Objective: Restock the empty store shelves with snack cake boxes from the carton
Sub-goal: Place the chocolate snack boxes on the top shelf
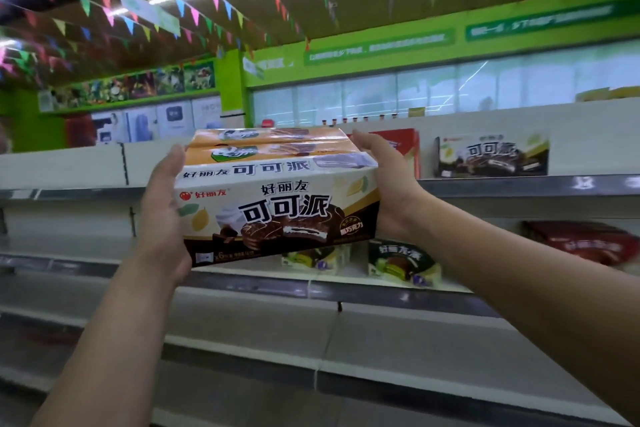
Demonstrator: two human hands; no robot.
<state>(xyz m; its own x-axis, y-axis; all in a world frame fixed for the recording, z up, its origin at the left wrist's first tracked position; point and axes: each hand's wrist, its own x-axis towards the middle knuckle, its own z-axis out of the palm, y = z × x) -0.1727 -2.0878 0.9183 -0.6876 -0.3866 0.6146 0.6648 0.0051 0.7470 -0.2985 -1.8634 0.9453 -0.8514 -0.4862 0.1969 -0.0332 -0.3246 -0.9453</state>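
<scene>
Snack cake boxes (277,208): several pressed together front to back as one block, held in the air in front of the shelving, printed face toward the camera. The block is tilted, right end higher than left. Whether its far side touches the shelving cannot be told.

Left hand (162,215): wraps the block's left end, thumb up along the top corner, fingers curled out of sight behind and under.

Right hand (388,191): grips the right end, fingers reaching over the far top corner, palm against the end panel.

Top shelf (519,185): its grey front edge runs behind the block at mid height. To the right stands a matching box (491,156), upright, face out, well apart from the block. A red box (405,149) stands just behind the right hand's fingers. Leftward, the white back panel runs unbroken to the frame edge.

Middle shelf (381,291): two green-wrapped packs (403,263) sit just below the block's lower edge, one partly hidden by it; a dark red pack (588,243) lies further right.

Lower shelves (277,357): white boards with grey front edges step down toward the camera, between and below the forearms.
</scene>
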